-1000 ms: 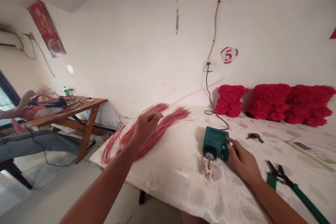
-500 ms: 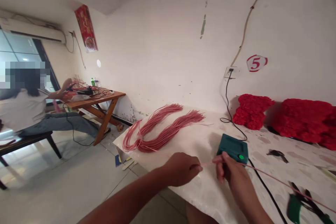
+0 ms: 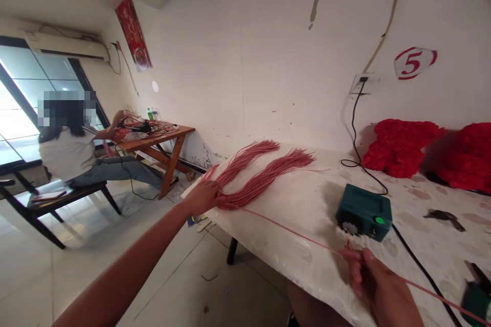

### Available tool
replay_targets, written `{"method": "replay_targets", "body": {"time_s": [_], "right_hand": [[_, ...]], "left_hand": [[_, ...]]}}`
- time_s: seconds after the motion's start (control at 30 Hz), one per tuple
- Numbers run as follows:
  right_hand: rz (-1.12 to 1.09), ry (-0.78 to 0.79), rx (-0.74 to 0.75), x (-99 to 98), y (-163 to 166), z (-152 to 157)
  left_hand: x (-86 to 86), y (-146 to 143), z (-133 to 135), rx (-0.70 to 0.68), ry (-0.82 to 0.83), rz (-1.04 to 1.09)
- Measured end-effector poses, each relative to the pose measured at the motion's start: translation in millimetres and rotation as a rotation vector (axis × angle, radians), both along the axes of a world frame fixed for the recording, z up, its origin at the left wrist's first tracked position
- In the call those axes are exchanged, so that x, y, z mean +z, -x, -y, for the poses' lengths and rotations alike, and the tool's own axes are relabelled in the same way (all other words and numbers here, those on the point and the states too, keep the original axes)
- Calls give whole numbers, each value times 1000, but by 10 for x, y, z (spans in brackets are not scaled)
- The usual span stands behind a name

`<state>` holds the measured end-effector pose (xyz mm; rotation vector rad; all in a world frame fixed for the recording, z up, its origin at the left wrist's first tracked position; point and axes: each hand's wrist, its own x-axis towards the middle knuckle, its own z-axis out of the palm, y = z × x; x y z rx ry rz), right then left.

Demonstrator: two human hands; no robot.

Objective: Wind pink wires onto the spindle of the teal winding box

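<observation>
Head view: one pink cord (image 3: 284, 228) stretches over the table (image 3: 324, 196), pinched in the right hand (image 3: 383, 282) before the teal motor box (image 3: 366, 208). The left hand (image 3: 203, 197) curls against the cord bundle (image 3: 264, 181), its grip hidden from me. Drawing the cord out, I'd judge; next wants steady tension.

The left hand (image 3: 203, 196) is curled against the near left end of a folded bundle of thin, pinkish-red strands (image 3: 264, 179) on a pale, mottled tabletop (image 3: 307, 260). A single pinkish-red strand (image 3: 284, 225) runs from beside it to the right hand (image 3: 378, 281), whose fingers pinch it near a dark green, box-shaped machine (image 3: 366, 204). Fluffy, bright red bundles (image 3: 402, 148) stand far right; far left, a person in a white top (image 3: 67, 156) sits at a brown wooden table (image 3: 174, 138).
</observation>
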<state>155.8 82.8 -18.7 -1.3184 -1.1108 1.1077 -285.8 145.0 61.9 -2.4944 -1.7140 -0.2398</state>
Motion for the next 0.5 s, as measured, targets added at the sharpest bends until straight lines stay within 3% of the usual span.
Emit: {"method": "replay_targets", "body": {"time_s": [0.2, 0.3, 0.4, 0.5], "right_hand": [[-76, 19, 9, -137, -23, 54], [-98, -1, -4, -148, -1, 43], [-83, -13, 6, -133, 3, 15], [-66, -53, -23, -95, -37, 40]], "left_hand": [[-131, 266, 242, 57, -52, 101], [-133, 231, 378, 100, -141, 180], [-131, -96, 458, 90, -245, 289], [-169, -700, 510, -15, -275, 395]]}}
